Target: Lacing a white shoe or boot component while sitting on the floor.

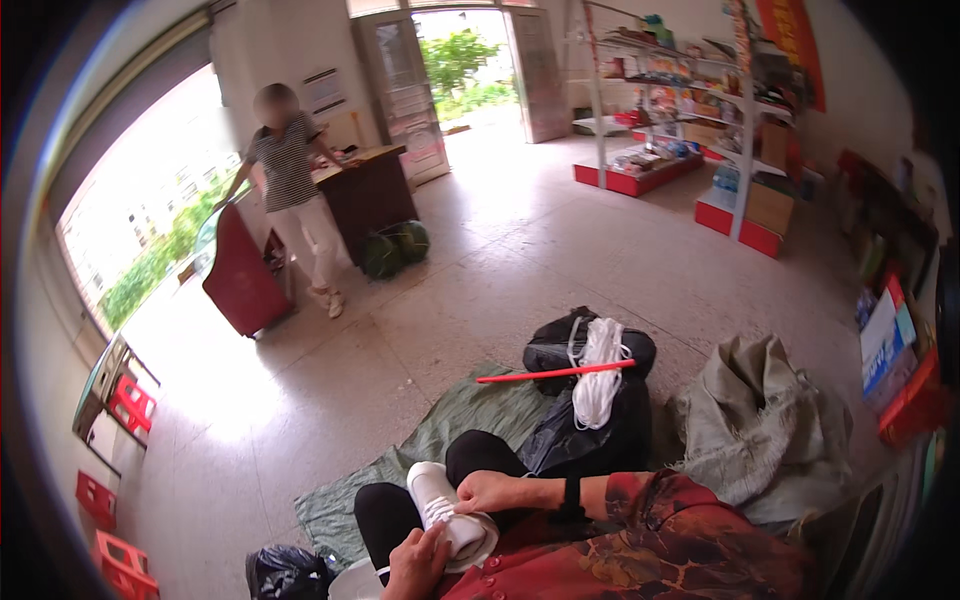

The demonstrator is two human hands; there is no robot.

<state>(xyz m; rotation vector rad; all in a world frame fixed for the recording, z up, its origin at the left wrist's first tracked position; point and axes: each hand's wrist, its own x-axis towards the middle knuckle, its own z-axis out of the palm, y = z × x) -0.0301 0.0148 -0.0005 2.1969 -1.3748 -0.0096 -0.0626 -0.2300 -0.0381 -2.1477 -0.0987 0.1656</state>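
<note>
A white lace-up shoe [430, 484] lies across my lap between my dark-trousered knees, its toe pointing away from me. My right hand [486, 493] is closed over the laces from the right, fingers pinched at the shoelace [440, 513]. From below, my left hand [418, 562] reaches the shoe's near side, with thumb and fingers bent together at the lacing. The lace between my fingertips is thin and partly covered by them. Beyond my knees, a bundle of white laces [598, 385] rests on a black plastic bag [620, 430], with a red stick [540, 375] across it.
A green woven sheet [475, 408] covers the floor before me. To the right slumps a grey-green sack [765, 420]; at lower left sits a black bag [285, 572]. Another person [290, 170] stands by a dark counter [370, 205]. Red stools [125, 565] and stocked shelves [670, 130] line the room.
</note>
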